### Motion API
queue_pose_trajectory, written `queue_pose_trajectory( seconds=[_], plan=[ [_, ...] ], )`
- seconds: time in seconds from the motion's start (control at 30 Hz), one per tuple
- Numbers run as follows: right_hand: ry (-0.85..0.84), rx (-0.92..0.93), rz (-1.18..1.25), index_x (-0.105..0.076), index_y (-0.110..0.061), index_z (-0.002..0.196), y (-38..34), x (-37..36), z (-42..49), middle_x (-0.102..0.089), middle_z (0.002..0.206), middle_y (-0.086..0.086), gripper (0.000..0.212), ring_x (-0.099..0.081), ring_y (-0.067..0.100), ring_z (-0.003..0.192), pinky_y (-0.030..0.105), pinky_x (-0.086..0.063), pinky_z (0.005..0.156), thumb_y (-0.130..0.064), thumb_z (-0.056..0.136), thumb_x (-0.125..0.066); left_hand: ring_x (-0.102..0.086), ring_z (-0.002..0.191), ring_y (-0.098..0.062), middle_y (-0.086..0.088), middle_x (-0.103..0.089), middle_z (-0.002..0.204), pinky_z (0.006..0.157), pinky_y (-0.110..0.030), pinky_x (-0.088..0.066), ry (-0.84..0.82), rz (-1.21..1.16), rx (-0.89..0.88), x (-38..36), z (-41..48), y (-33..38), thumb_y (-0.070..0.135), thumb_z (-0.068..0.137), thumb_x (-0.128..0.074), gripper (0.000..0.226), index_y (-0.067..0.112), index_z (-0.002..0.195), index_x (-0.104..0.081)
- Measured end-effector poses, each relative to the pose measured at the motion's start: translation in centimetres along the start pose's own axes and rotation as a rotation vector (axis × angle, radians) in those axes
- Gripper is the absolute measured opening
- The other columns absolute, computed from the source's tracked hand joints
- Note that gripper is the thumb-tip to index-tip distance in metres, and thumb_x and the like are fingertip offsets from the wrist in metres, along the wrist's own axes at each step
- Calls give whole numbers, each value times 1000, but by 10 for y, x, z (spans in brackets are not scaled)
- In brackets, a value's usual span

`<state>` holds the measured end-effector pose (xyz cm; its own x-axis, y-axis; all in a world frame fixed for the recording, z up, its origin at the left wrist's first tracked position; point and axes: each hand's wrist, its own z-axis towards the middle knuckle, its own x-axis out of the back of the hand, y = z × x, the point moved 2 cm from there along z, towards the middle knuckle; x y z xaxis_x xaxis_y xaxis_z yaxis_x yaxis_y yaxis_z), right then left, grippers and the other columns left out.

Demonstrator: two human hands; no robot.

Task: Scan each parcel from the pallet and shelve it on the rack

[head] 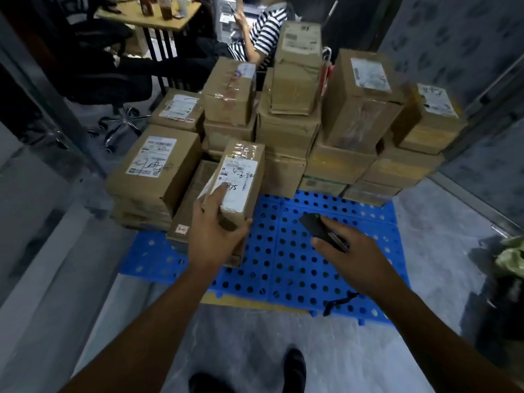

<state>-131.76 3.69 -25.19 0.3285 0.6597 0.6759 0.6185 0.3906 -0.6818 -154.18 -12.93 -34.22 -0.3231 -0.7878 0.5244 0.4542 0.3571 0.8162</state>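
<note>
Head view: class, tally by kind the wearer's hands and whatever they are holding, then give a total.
hands (left hand, right hand): 2
parcel, gripped by the left hand: 1
scanner, held in the right hand: 1
Total: 4

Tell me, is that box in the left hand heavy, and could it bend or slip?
Probably light: the left hand alone grips the parcel by its near end. Likely stiff, since its cardboard sides look flat and square. It might slip a little where shiny tape covers the far end.
</note>
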Motion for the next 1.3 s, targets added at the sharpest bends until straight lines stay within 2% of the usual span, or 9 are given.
queue_pose_trajectory(
  seconds=[0.1, 0.2, 0.3, 0.43, 0.7, 0.83, 0.97, 1.1, 1.3],
  plan=[
    [27, -9, 43, -42, -35, 150, 34, 17, 1, -54, 118, -23, 63, -59, -19, 83, 10, -49, 64, -47, 93, -64, -43, 112, 27, 8, -40, 150, 86, -12, -49, -54, -38, -28, -43, -34, 36, 60, 77, -82, 91, 58, 151, -28],
    [69, -25, 17, -47, -33, 147, 72, 40, 1, -62, 112, -10, 60, -60, -9, 69, 13, -49, 58, -45, 92, -66, -42, 133, 6, 14, -43, 147, 101, -24, -48, -154, -86, 11, -94, -65, 54, 58, 74, -84, 101, 40, 156, -30],
    [42, -59, -30, -48, -35, 147, 108, 61, 2, -63, 116, -7, 62, -60, -7, 75, 11, -45, 61, -51, 90, -66, -45, 135, -13, 5, -47, 143, 104, -41, -51, -222, -40, 68, -137, -89, 51, 53, 69, -87, 106, 27, 157, -32],
    [-66, -66, -233, -41, -39, 150, 146, 76, 10, -59, 114, 5, 68, -61, 18, 92, 26, -42, 71, -60, 88, -61, -53, 126, -29, -8, -47, 137, 94, -54, -56, -283, 59, 151, -184, -122, 42, 44, 62, -96, 107, 12, 149, -42],
    [-289, 66, -765, -30, -49, 148, 164, 87, 41, -47, 121, 7, 67, -49, 33, 114, 48, -51, 87, -70, 89, -50, -33, 150, -18, -4, -27, 167, 105, -40, -50, -324, 22, 117, -225, -151, 32, 36, 71, -93, 106, 16, 157, -34],
    [-324, 153, -875, -33, -49, 145, 159, 100, 50, -47, 127, 1, 64, -45, 29, 117, 47, -47, 84, -71, 87, -49, -41, 146, -20, -2, -31, 166, 101, -42, -52, -315, 86, 95, -228, -151, 31, 36, 75, -90, 96, 23, 153, -35],
    [-328, 209, -927, -32, -49, 146, 157, 109, 47, -45, 132, -1, 63, -42, 27, 120, 45, -44, 84, -69, 88, -48, -49, 136, -16, 9, -39, 157, 85, -34, -57, -310, 96, 92, -230, -145, 34, 41, 69, -92, 82, 33, 130, -38],
    [-340, 233, -928, -28, -49, 149, 154, 112, 42, -40, 138, -1, 63, -38, 27, 124, 46, -43, 88, -67, 91, -46, -60, 117, -18, -1, -50, 147, 79, -27, -51, -284, 113, 160, -229, -145, 37, 50, 67, -91, 87, 27, 133, -39],
    [-341, 197, -758, -26, -50, 152, 151, 105, 40, -43, 126, 0, 69, -43, 27, 122, 45, -48, 91, -70, 90, -49, -52, 127, -11, 1, -47, 152, 94, -26, -48, -140, 57, 213, -195, -153, 53, 43, 66, -94, 97, 19, 145, -42]
  ],
)
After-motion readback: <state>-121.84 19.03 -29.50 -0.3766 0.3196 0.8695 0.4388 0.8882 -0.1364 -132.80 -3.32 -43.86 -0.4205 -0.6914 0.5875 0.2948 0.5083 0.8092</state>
